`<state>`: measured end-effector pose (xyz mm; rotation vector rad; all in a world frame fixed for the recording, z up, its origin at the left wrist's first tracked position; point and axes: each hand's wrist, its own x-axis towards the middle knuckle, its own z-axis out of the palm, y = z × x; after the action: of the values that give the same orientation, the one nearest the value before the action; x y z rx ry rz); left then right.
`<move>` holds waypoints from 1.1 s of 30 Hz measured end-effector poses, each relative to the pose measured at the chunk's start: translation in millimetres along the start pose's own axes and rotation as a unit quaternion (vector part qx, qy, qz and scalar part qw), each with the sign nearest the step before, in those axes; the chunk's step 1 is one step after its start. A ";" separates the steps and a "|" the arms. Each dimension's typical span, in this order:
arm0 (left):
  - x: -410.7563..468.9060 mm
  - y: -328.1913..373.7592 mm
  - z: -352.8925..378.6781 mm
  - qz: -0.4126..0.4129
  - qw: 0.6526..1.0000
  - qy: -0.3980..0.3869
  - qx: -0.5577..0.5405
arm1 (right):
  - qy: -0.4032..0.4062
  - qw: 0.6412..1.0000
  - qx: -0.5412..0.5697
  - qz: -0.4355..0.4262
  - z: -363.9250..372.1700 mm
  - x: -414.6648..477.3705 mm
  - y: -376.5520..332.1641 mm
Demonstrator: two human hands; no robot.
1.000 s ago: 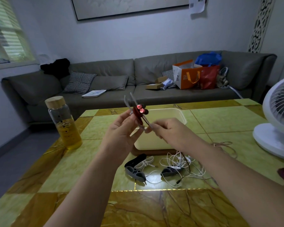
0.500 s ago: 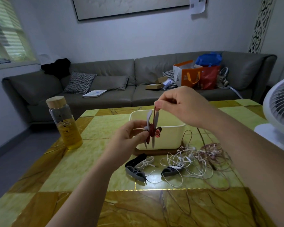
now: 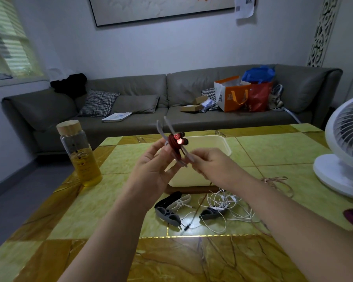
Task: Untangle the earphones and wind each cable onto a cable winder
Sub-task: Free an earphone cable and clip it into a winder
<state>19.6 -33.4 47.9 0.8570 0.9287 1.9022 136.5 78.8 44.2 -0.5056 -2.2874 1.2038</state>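
Red cable [image 3: 174, 149]: wound in tight turns round the middle of a grey cable winder [image 3: 161, 127], with its two earbuds [image 3: 178, 139] on top of the bundle. All of it is held in the air above the tabletop [image 3: 120, 204], in front of the cream bin [image 3: 212, 142].
Left hand [image 3: 151, 174]: fingers and thumb curl round the winder's middle, touching the wound turns from the left.
Right hand [image 3: 211, 164]: fingers closed in a narrow pinch on the winder's lower right arm tip, just beside the bundle.
White earphones [image 3: 222, 202]: a loose tangle on the tabletop below the right forearm, apart from both hands.
Spare winders [image 3: 167, 213]: grey, white and dark ones lying beside that tangle.
Pinkish cable [image 3: 277, 180]: a loose loop on the tabletop — between the bin and the white fan [image 3: 344, 149].
Bottle [image 3: 80, 153]: upright near the tabletop's left edge — well apart from the hands.
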 end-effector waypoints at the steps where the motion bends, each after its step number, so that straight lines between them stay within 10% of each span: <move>1: 1.2 -1.3 -2.1 -0.002 1.000 0.022 -0.015 | -0.011 0.999 -0.038 -0.009 1.3 -2.1 -2.7; 10: 8.1 -7.8 -21.2 0.028 0.980 0.124 0.152 | -0.035 0.974 -0.211 -0.073 -16.1 -11.4 -38.4; 19: -2.7 -6.5 -14.8 0.034 0.903 -0.023 0.428 | 0.059 0.963 -0.233 -0.120 -49.9 7.5 -50.7; 27: -8.5 7.4 3.8 0.070 0.953 -0.124 0.267 | -0.005 0.998 0.046 0.035 -34.0 5.0 -9.8; 33: -1.6 -2.9 3.3 -0.014 1.000 -0.003 -0.027 | -0.029 0.988 0.134 0.076 -4.0 -1.2 -0.1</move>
<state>24.0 -32.8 46.7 0.8134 0.8781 1.8906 139.8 80.7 46.0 -0.5567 -2.1197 1.5925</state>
